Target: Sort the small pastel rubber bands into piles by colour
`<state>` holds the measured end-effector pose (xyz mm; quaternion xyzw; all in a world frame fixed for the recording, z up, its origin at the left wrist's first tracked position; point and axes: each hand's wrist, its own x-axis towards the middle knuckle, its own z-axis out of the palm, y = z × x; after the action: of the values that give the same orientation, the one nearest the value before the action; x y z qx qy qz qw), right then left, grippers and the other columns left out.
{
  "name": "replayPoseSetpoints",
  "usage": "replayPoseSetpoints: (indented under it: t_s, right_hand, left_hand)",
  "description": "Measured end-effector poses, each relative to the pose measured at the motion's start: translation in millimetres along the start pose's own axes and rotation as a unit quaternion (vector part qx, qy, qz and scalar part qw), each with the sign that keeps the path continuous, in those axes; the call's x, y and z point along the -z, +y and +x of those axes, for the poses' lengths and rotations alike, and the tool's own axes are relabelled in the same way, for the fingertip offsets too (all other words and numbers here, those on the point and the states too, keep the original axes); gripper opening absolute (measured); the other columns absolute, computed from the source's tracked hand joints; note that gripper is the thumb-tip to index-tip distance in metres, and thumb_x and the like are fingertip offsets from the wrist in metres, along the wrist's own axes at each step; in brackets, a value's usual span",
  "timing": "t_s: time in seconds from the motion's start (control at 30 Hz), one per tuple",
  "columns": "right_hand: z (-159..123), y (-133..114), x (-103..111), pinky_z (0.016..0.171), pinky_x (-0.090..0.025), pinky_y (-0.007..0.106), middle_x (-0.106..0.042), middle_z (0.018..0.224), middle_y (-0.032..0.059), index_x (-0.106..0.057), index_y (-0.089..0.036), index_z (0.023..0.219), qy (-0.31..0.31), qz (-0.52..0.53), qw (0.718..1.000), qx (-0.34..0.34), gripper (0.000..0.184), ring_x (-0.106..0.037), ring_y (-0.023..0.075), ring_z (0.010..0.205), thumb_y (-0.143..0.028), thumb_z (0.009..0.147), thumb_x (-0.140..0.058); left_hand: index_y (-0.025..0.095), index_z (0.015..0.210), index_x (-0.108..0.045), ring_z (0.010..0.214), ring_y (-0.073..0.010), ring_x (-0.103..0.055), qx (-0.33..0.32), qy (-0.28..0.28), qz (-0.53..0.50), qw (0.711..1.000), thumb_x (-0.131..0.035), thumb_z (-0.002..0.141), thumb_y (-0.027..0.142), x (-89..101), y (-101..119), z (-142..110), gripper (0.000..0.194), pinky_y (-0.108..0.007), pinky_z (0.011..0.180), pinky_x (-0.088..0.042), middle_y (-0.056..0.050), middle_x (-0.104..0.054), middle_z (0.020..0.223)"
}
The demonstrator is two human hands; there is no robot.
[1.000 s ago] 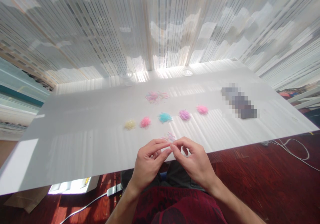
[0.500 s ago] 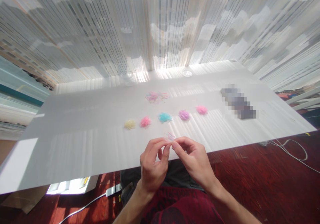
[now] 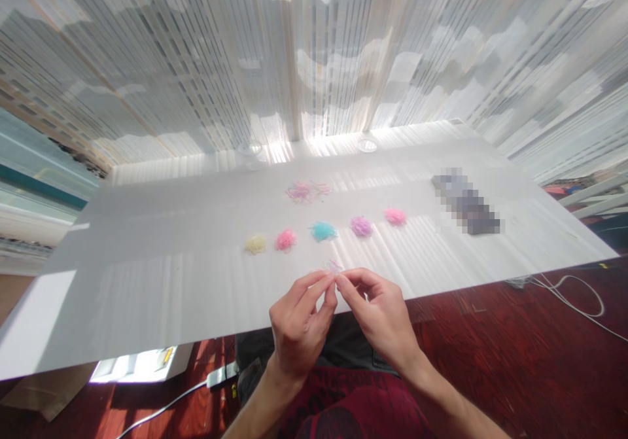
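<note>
My left hand and my right hand meet fingertip to fingertip over the near edge of the white table, both pinched on something tiny I cannot make out. Just beyond the fingertips lies a small tangle of thin pinkish bands. Further back a row of sorted little piles runs left to right: yellow, pink, teal, purple and a second pink pile. A loose mixed-colour heap lies behind the row.
Two clear shallow dishes stand at the table's far edge by the sheer curtain. A blurred dark object lies at the right. White cables trail over the red wooden floor beside the table.
Both hands stay pinched together at the table's near edge; the left hand's fingers have shifted and curled slightly. The piles have not moved.
</note>
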<state>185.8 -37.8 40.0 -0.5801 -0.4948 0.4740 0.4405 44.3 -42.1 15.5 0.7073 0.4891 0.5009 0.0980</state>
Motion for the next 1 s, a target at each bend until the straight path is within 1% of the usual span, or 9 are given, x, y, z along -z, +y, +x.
replayPoseSetpoints:
  t_s: [0.1,0.17,0.33,0.47,0.63,0.8,0.9,0.97,1.0]
  right_hand:
    - [-1,-3,-3,0.062,-0.05,0.027,-0.076,0.08,0.004,-0.078,-0.02,0.085,0.019,-0.013,1.0,0.014,0.03,-0.063,0.0164,0.067,-0.047,0.092,-0.067]
    - [-1,-4,-5,0.061,-0.049,0.027,-0.074,0.077,0.0027,-0.077,-0.021,0.084,0.031,-0.034,0.998,0.043,0.027,-0.062,0.0161,0.066,-0.044,0.093,-0.066]
    - [2,2,-4,0.067,-0.05,0.029,-0.069,0.075,0.0016,-0.07,-0.023,0.082,0.06,-0.109,0.983,0.137,0.021,-0.061,0.0167,0.068,-0.035,0.096,-0.061]
    - [4,5,-1,0.067,-0.05,0.028,-0.068,0.075,0.0008,-0.069,-0.022,0.083,0.039,-0.132,0.979,0.148,0.015,-0.06,0.016,0.068,-0.028,0.094,-0.062]
    - [6,8,1,0.068,-0.05,0.028,-0.066,0.074,0.0001,-0.064,-0.023,0.082,0.037,-0.189,0.959,0.207,0.014,-0.061,0.0157,0.067,-0.021,0.094,-0.06]
    - [10,12,7,0.071,-0.05,0.032,-0.066,0.075,0.0039,-0.064,-0.022,0.084,0.044,-0.305,0.885,0.35,0.019,-0.063,0.0192,0.074,-0.016,0.099,-0.054]
    - [13,13,12,0.071,-0.049,0.033,-0.068,0.075,0.0049,-0.066,-0.021,0.084,0.024,-0.342,0.854,0.392,0.021,-0.062,0.0199,0.074,-0.013,0.098,-0.053]
    - [14,12,14,0.071,-0.048,0.033,-0.069,0.075,0.0047,-0.067,-0.02,0.083,0.011,-0.317,0.866,0.386,0.021,-0.062,0.0195,0.074,-0.013,0.098,-0.054]
    - [14,10,15,0.071,-0.049,0.033,-0.069,0.075,0.0043,-0.067,-0.02,0.083,0.004,-0.286,0.888,0.361,0.02,-0.062,0.0189,0.073,-0.016,0.098,-0.054]
  left_hand:
    - [0.022,0.108,-0.074,0.082,-0.0193,-0.075,-0.019,0.03,0.028,0.999,-0.069,0.094,0.012,-2.6,0,-2,0.018,-0.028,0.063,-0.06,-0.007,-0.079,0.101]
    - [0.021,0.107,-0.073,0.079,-0.0174,-0.073,0.008,0.032,0.011,0.999,-0.068,0.095,0.013,-4.2,2,-2,0.015,-0.026,0.061,-0.058,-0.007,-0.078,0.101]
    - [0.02,0.101,-0.068,0.071,-0.0124,-0.064,0.166,-0.052,-0.122,0.977,-0.06,0.101,0.024,-1.5,6,5,0.009,-0.022,0.058,-0.052,-0.006,-0.071,0.1]
    - [0.02,0.099,-0.067,0.079,-0.0141,-0.064,0.224,-0.115,-0.2,0.947,-0.058,0.102,0.03,5.8,3,10,0.013,-0.022,0.061,-0.052,-0.006,-0.066,0.104]
    - [0.021,0.098,-0.066,0.087,-0.0151,-0.063,0.223,-0.169,-0.229,0.932,-0.056,0.104,0.033,13.5,-6,10,0.016,-0.024,0.066,-0.053,-0.008,-0.061,0.114]
    - [0.021,0.1,-0.064,0.088,-0.0147,-0.061,0.218,-0.22,-0.257,0.916,-0.053,0.106,0.033,19.1,-15,11,0.017,-0.025,0.071,-0.052,-0.008,-0.059,0.117]
    - [0.021,0.1,-0.064,0.082,-0.0128,-0.059,0.216,-0.237,-0.268,0.908,-0.053,0.106,0.033,21.0,-18,12,0.017,-0.024,0.071,-0.051,-0.007,-0.059,0.117]
    - [0.021,0.099,-0.064,0.081,-0.0122,-0.057,0.218,-0.234,-0.266,0.909,-0.055,0.105,0.033,20.8,-19,13,0.016,-0.024,0.07,-0.05,-0.007,-0.058,0.115]
    - [0.021,0.099,-0.064,0.081,-0.0124,-0.058,0.219,-0.228,-0.264,0.911,-0.055,0.105,0.034,20.0,-19,13,0.016,-0.024,0.07,-0.05,-0.006,-0.058,0.114]
